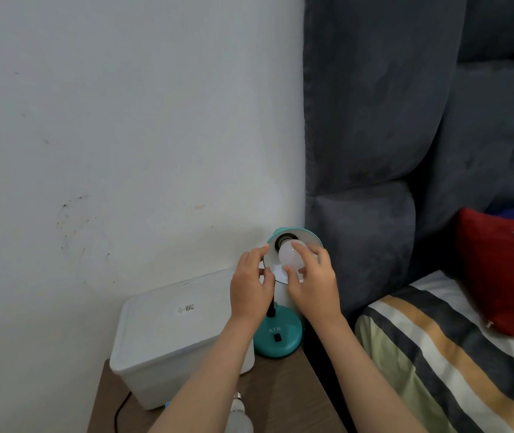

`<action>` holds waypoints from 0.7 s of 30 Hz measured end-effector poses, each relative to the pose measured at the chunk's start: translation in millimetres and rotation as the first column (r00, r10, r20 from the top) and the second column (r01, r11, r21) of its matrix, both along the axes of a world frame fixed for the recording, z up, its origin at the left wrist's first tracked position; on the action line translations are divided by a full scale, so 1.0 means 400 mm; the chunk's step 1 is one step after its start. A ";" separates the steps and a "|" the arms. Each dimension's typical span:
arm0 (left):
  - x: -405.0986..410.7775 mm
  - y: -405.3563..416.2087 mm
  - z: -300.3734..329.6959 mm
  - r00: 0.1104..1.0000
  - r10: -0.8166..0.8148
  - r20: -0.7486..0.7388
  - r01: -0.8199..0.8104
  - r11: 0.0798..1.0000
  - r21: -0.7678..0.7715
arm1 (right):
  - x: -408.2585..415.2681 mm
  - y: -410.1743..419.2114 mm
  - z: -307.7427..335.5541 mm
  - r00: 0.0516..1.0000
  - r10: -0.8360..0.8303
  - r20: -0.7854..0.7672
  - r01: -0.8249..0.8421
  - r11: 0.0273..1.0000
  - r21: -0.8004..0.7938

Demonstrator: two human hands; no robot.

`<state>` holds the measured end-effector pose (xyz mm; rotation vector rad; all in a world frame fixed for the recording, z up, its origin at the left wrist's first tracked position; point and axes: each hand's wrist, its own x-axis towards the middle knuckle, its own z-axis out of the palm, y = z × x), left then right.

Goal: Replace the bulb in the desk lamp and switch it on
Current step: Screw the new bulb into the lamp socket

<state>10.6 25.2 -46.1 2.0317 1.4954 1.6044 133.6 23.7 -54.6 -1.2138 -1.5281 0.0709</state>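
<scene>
A teal desk lamp stands on a small wooden table, its round base (277, 339) carrying a black switch (277, 338). Its shade (307, 237) is tilted up toward me, white inside. A white bulb (291, 256) sits in the socket of the shade and is unlit. My right hand (313, 282) has its fingers wrapped around this bulb. My left hand (251, 287) grips the left rim of the shade. A second white bulb (239, 415) lies on the table near the front edge, partly hidden by my left forearm.
A white lidded plastic box (168, 335) fills the left of the wooden table (284, 392); a black cord (121, 410) runs beside it. A white wall is behind. A grey padded headboard (374, 151) and a bed with a striped cover (437, 354) and red pillow (499, 270) lie right.
</scene>
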 end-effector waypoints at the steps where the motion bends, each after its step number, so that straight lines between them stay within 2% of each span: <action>1: 0.001 0.000 0.001 1.000 -0.002 -0.003 0.002 1.000 -0.003 | 0.000 -0.001 0.002 1.000 -0.013 -0.019 0.013 1.000 -0.016; 6: 0.001 -0.003 -0.002 1.000 -0.017 -0.006 0.017 1.000 0.001 | -0.010 0.005 0.012 0.979 -0.163 -0.121 0.150 0.982 -0.112; 14: -0.002 -0.002 0.000 1.000 -0.002 0.017 0.002 1.000 0.007 | -0.018 -0.002 -0.002 0.999 -0.015 -0.051 0.014 1.000 -0.011; 18: 0.004 0.000 -0.005 1.000 -0.002 0.001 0.002 1.000 0.008 | -0.009 0.008 0.006 0.985 -0.109 -0.134 0.098 0.992 -0.085; 21: 0.005 0.000 -0.005 1.000 -0.009 0.003 0.009 1.000 0.012 | -0.020 0.014 0.008 0.978 -0.172 -0.115 0.160 0.981 -0.107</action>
